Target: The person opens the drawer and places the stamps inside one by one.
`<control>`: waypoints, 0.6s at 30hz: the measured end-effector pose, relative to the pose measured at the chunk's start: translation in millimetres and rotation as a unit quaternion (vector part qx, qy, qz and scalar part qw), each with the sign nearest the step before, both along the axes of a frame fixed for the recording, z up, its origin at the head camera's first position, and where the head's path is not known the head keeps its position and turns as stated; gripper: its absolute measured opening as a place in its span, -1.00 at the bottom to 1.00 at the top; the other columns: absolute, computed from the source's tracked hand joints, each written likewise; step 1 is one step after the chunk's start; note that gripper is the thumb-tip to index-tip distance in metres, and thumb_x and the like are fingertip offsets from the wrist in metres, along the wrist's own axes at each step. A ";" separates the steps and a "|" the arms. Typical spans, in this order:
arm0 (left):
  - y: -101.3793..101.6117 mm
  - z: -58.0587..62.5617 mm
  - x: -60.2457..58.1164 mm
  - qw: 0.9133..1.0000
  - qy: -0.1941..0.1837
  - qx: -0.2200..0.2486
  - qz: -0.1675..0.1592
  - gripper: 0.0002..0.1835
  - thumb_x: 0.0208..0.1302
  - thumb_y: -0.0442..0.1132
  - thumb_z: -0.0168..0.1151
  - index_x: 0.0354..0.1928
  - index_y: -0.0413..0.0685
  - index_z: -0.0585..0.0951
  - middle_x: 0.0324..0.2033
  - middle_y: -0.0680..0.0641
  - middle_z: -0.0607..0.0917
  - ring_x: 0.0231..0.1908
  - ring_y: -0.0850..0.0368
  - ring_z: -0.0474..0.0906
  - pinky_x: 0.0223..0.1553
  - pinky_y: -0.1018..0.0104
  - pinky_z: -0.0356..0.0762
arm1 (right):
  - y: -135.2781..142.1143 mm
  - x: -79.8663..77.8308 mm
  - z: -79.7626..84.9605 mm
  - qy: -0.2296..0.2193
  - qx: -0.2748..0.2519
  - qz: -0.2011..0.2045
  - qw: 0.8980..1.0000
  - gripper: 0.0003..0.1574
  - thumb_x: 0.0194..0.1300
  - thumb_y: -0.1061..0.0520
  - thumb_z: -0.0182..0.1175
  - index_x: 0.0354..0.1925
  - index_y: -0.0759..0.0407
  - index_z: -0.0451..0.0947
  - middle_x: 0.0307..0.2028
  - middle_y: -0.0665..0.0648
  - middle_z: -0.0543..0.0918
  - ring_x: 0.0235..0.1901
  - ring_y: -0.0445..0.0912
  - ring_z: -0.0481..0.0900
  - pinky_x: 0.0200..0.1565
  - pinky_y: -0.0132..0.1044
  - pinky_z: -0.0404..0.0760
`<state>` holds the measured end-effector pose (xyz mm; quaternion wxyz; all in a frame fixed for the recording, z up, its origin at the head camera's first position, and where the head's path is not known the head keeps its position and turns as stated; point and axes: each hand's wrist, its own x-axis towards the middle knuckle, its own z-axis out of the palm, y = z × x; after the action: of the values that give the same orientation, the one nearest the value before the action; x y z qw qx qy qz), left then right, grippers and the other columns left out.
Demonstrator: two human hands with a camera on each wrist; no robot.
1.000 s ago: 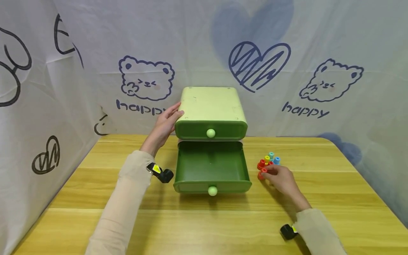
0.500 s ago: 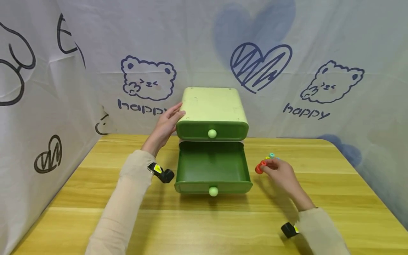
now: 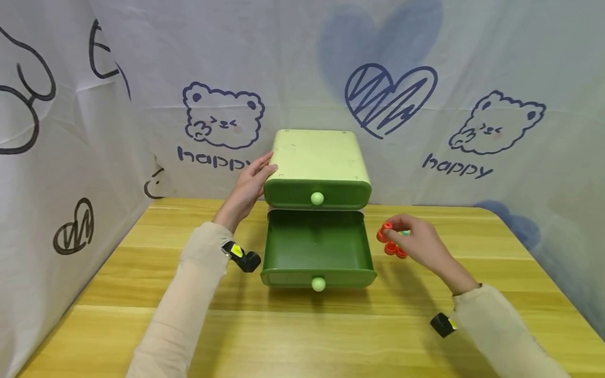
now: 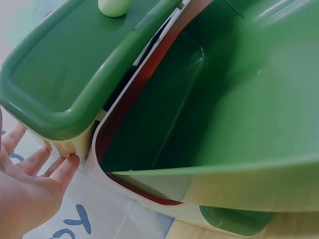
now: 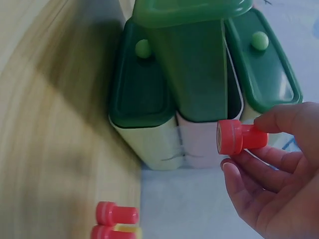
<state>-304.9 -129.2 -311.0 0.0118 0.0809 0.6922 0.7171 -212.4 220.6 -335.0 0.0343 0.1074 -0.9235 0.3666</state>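
Observation:
A small desktop drawer cabinet (image 3: 321,155), pale on top with green fronts, stands on the table. Its middle drawer (image 3: 317,257) is pulled out and bare inside. My left hand (image 3: 247,191) rests against the cabinet's upper left side, fingers extended; in the left wrist view the fingertips (image 4: 70,162) touch the pale wall below the top drawer's front. To the drawer's right, my right hand (image 3: 423,244) pinches a small red toy stamp (image 5: 239,137) by its narrow handle, raised above the table. Below that hand are more red stamps (image 3: 390,248), partly covered by it.
A teal stamp (image 3: 405,232) peeks out behind the right hand, and a yellow piece (image 5: 132,230) shows in the right wrist view. The bottom drawer (image 5: 142,84) is closed. A printed white cloth (image 3: 302,63) hangs right behind the wooden table (image 3: 293,336).
The right hand has lifted one red stamp off the table from the group and carried it up and slightly left. The left hand stays against the cabinet. The head view has shifted slightly.

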 end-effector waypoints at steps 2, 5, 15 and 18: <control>0.3 0.0 0.1 1.000 0.002 0.002 0.000 -0.38 0.42 -0.14 0.06 0.48 0.07 0.19 0.42 -0.09 0.21 0.31 -0.01 0.26 0.27 0.06 0.31 | -2.6 0.6 6.4 0.002 0.007 0.009 1.000 -0.69 0.34 0.08 0.21 -0.08 0.28 0.61 -0.20 0.19 0.69 -0.23 0.03 0.60 -0.33 -0.22 0.58; 1.3 0.0 -0.2 1.000 0.005 0.008 -0.001 -0.38 0.42 -0.14 0.07 0.48 0.07 0.19 0.42 -0.10 0.22 0.29 -0.02 0.29 0.26 0.07 0.32 | -6.3 1.6 15.3 0.009 0.017 0.025 0.999 -0.67 0.34 0.06 0.22 -0.08 0.29 0.62 -0.18 0.20 0.68 -0.21 0.04 0.59 -0.29 -0.20 0.58; 1.2 -0.4 1.4 1.000 0.006 0.009 0.000 -0.38 0.42 -0.14 0.07 0.47 0.07 0.20 0.41 -0.11 0.24 0.29 -0.01 0.29 0.28 0.08 0.30 | -18.6 -8.2 28.4 -0.016 0.042 0.101 0.994 -0.67 0.33 0.11 0.22 -0.03 0.29 0.62 -0.15 0.17 0.69 -0.14 0.04 0.60 -0.13 -0.08 0.61; 0.5 -1.2 0.7 1.000 0.009 0.009 0.003 -0.38 0.42 -0.15 0.07 0.47 0.05 0.20 0.41 -0.12 0.24 0.29 -0.01 0.29 0.26 0.07 0.32 | -24.7 -12.7 30.0 -0.028 0.046 0.127 0.990 -0.69 0.32 0.09 0.23 -0.06 0.25 0.64 -0.15 0.13 0.70 -0.15 0.01 0.60 -0.14 -0.11 0.61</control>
<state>-304.2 -128.6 -312.3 0.0031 0.0855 0.6860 0.7225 -225.1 195.9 -305.0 -0.0433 0.2145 -0.9191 0.3275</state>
